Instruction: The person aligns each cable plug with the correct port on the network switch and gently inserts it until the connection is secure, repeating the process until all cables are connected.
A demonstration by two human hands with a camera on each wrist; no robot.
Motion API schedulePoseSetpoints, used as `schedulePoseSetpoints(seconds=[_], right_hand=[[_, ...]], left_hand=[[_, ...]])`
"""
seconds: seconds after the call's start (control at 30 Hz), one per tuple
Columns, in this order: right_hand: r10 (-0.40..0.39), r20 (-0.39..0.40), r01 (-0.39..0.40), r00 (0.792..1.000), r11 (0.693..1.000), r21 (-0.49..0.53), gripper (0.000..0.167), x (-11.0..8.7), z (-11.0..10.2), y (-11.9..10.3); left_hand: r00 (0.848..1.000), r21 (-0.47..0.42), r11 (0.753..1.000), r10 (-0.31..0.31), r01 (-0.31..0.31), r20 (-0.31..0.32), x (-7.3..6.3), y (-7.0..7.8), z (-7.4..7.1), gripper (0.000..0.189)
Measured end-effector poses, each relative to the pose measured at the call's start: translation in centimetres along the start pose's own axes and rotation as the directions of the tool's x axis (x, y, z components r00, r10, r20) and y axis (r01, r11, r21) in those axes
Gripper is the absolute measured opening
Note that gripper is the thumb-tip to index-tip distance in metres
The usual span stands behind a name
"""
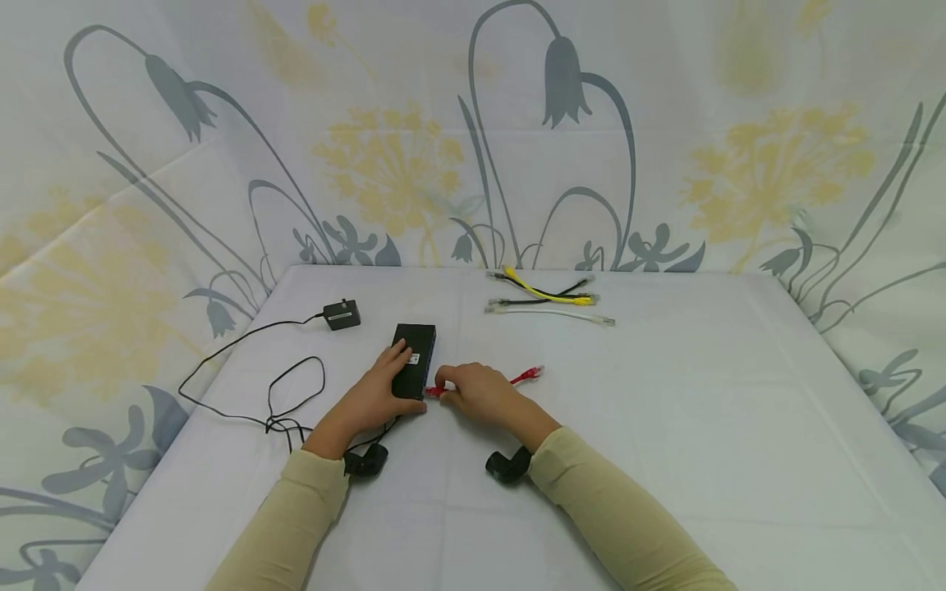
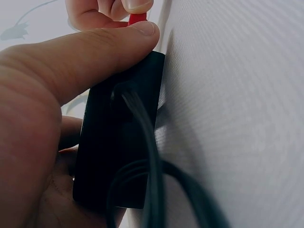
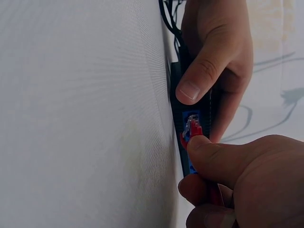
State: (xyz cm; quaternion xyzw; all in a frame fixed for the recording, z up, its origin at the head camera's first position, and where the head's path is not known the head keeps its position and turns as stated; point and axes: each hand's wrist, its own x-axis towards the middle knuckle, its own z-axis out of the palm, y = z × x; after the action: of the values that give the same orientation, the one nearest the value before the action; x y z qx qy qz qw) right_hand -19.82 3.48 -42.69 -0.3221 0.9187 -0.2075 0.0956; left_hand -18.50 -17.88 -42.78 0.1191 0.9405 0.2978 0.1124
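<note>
A black network switch [image 1: 422,338] with blue ports [image 3: 192,168] along its right side lies on the white table. My left hand [image 1: 372,400] grips it, fingers over the top and thumb pressed on the near right corner. A black power cord [image 2: 148,137] runs into its near end in the left wrist view. With my right hand [image 1: 479,396] I pinch a red Ethernet cable [image 1: 527,375] just behind one plug. That clear plug [image 3: 192,124] is right at the blue ports, close below the left thumb; the cable's other end sticks out beyond my right hand.
A black power adapter [image 1: 342,314] sits at the back left, its cord looped [image 1: 296,383] across the left side. Toward the back edge lie a yellow cable [image 1: 547,293], black cables [image 1: 510,301] and a white cable [image 1: 550,313]. A floral curtain [image 1: 414,164] hangs behind.
</note>
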Motion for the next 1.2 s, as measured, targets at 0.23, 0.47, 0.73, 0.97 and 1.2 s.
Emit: schedulePoseSetpoints(seconds=[0.23,0.47,0.73,0.97,1.2], right_hand=[[0.003,0.003,-0.003,1.0,1.0,-0.004,0.02,-0.04,0.04,0.01],[-0.005,-0.001,0.005,1.0,1.0,-0.005,0.019,0.02,0.23,0.07],[-0.007,-0.004,0.007,1.0,1.0,0.0,0.019,0.23,0.47,0.02],[-0.007,-0.011,0.007,1.0,1.0,0.007,0.021,0.28,0.52,-0.12],[-0.015,-0.026,0.015,1.0,1.0,0.012,0.021,0.28,0.68,-0.18]], left_hand=[[1.0,-0.006,1.0,-0.004,0.004,0.001,-0.11,0.16,-0.02,0.099],[1.0,-0.003,1.0,0.001,-0.001,-0.001,-0.08,0.17,-0.03,0.099],[1.0,-0.009,1.0,-0.009,0.009,0.0,-0.09,0.1,-0.02,0.099],[1.0,-0.007,1.0,-0.01,0.01,0.0,-0.12,0.16,-0.07,0.1],[1.0,-0.011,1.0,-0.008,0.008,-0.001,-0.02,0.11,-0.04,0.101]])
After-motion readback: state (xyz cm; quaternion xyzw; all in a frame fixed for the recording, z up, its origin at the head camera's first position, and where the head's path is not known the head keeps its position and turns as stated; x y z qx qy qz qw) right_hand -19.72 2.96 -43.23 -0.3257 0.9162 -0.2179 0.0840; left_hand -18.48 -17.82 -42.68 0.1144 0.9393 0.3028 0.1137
